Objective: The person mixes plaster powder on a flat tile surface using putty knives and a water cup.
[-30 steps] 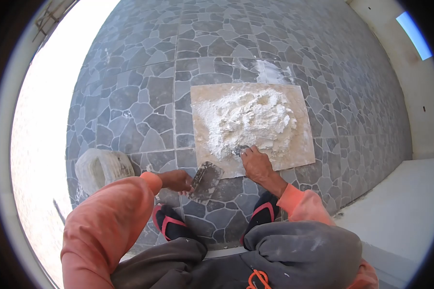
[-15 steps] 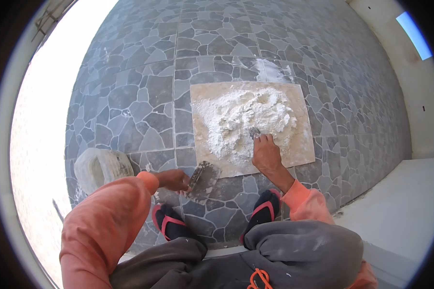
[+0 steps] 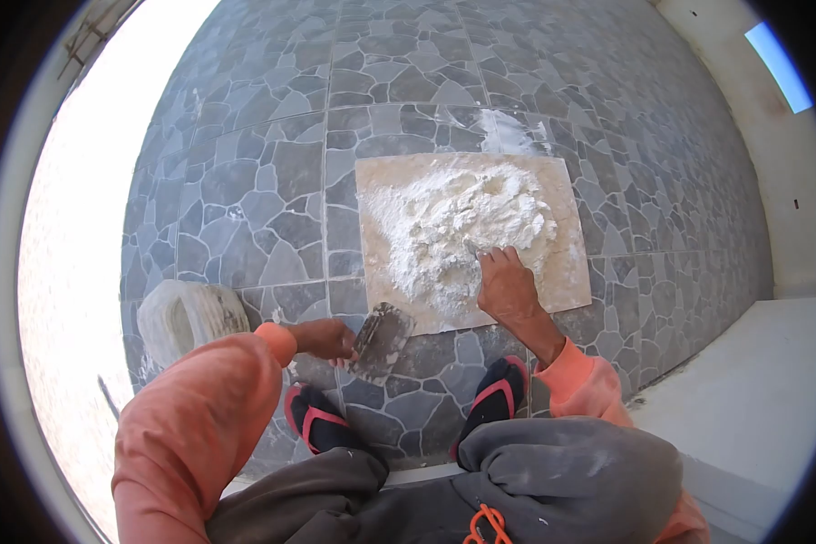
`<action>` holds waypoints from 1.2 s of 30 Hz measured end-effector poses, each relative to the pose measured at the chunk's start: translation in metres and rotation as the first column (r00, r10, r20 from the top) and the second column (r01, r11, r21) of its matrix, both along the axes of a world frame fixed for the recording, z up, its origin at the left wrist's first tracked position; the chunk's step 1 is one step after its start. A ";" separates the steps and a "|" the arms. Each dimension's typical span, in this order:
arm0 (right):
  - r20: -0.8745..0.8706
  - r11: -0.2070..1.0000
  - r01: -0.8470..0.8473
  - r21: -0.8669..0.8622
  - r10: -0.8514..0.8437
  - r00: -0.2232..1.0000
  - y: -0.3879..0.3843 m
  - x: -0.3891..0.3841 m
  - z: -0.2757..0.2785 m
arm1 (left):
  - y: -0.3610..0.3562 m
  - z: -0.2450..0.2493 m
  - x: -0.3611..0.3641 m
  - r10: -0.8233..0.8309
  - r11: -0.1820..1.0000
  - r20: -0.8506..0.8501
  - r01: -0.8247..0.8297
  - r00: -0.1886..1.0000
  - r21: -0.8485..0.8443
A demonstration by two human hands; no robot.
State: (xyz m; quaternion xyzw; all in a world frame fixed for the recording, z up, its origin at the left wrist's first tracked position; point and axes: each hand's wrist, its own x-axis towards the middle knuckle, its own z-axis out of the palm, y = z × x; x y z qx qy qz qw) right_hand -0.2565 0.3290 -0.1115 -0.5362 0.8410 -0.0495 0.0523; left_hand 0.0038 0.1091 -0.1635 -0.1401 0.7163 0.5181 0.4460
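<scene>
A mound of white powder lies on a tan board on the floor. My right hand is closed on a small tool, whose tip is in the powder at the mound's lower middle; most of the tool is hidden by fingers and powder. At the board's lower left corner, my left hand grips the edge of a wide flat trowel crusted with dried material. The trowel's blade reaches the board's corner.
A pale, roundish container stands to the left, beside my left sleeve. White smears mark the stone-patterned tiles beyond the board. My feet in red-strapped sandals are below the board. A white ledge runs at the right.
My right hand has shifted slightly to the right and up, with the small tool's tip a little further left in the powder. My left hand and the trowel are nearly unmoved.
</scene>
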 end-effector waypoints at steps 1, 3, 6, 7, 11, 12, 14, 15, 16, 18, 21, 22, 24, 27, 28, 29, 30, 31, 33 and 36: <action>-0.018 0.998 0.056 -0.009 -0.056 0.998 0.002 -0.003 0.002 | 0.000 0.001 0.000 0.004 1.000 0.008 -0.004 1.000 -0.006; -0.020 0.991 0.127 0.031 -0.127 0.992 0.005 -0.005 -0.001 | 0.003 0.000 0.000 0.010 1.000 0.017 -0.010 1.000 -0.003; -0.014 0.992 0.110 0.054 -0.110 0.994 0.005 0.001 -0.025 | 0.002 0.000 -0.001 0.000 1.000 0.014 0.000 1.000 -0.002; 0.005 0.995 0.088 0.055 -0.089 0.996 0.004 0.005 -0.029 | 0.002 0.001 -0.001 -0.009 1.000 0.015 0.009 1.000 -0.005; 0.070 0.997 0.020 0.081 -0.026 0.997 -0.003 0.012 -0.033 | 0.003 0.001 -0.003 -0.025 1.000 0.017 0.025 1.000 -0.009; 0.082 0.996 -0.005 0.088 -0.002 0.997 -0.004 0.011 -0.032 | 0.004 0.004 -0.004 -0.035 0.999 0.014 0.035 0.999 -0.018; 0.080 0.995 -0.056 0.088 0.049 0.996 -0.003 0.007 -0.026 | 0.006 0.010 -0.004 -0.047 0.998 0.009 0.048 0.999 -0.038; 0.097 0.995 -0.039 0.091 0.030 0.995 -0.001 0.002 -0.023 | 0.006 0.011 -0.004 -0.037 0.999 0.011 0.037 0.999 -0.037; 0.115 0.995 -0.025 0.095 0.014 0.993 0.001 -0.004 -0.014 | 0.007 0.013 -0.004 -0.023 0.999 0.014 0.023 1.000 -0.036; 0.106 0.996 0.049 0.078 -0.057 0.993 0.001 -0.017 0.000 | 0.007 0.012 -0.001 0.001 1.000 0.015 0.000 1.000 -0.028; 0.055 0.976 0.213 0.054 -0.216 0.975 -0.006 -0.041 0.009 | 0.004 0.005 0.001 0.002 1.000 0.004 -0.002 1.000 -0.025; 0.055 0.964 0.254 0.083 -0.259 0.964 -0.008 -0.049 0.010 | 0.004 0.004 0.001 -0.014 1.000 0.002 0.014 1.000 -0.028; 0.090 0.945 0.304 0.120 -0.316 0.945 -0.018 -0.061 0.012 | 0.002 0.004 0.000 -0.029 0.999 0.003 0.030 1.000 -0.033; 0.155 0.945 0.265 0.194 -0.296 0.943 -0.037 -0.067 0.006 | 0.002 0.003 0.000 -0.027 0.999 0.011 0.027 1.000 -0.021; 0.162 0.951 0.246 0.187 -0.277 0.947 -0.041 -0.068 0.002 | 0.001 -0.003 0.002 -0.022 1.000 0.006 0.023 1.000 -0.010; 0.169 0.958 0.226 0.179 -0.256 0.952 -0.045 -0.070 -0.002 | -0.001 -0.009 0.004 -0.017 1.000 0.001 0.017 1.000 0.001; 0.177 0.964 0.205 0.172 -0.235 0.956 -0.050 -0.068 -0.002 | -0.001 -0.007 0.004 -0.014 1.000 0.005 0.014 1.000 -0.007; 0.195 0.963 0.192 0.189 -0.228 0.954 -0.052 -0.067 -0.002 | -0.001 -0.005 0.003 -0.012 1.000 0.009 0.012 1.000 -0.015; 0.227 0.961 0.166 0.221 -0.216 0.949 -0.057 -0.068 0.002 | -0.002 -0.005 0.003 -0.001 1.000 0.019 0.002 1.000 -0.019; 0.254 0.968 0.116 0.221 -0.172 0.952 -0.064 -0.070 0.010 | -0.004 -0.009 0.003 0.010 1.000 0.030 -0.010 0.999 -0.013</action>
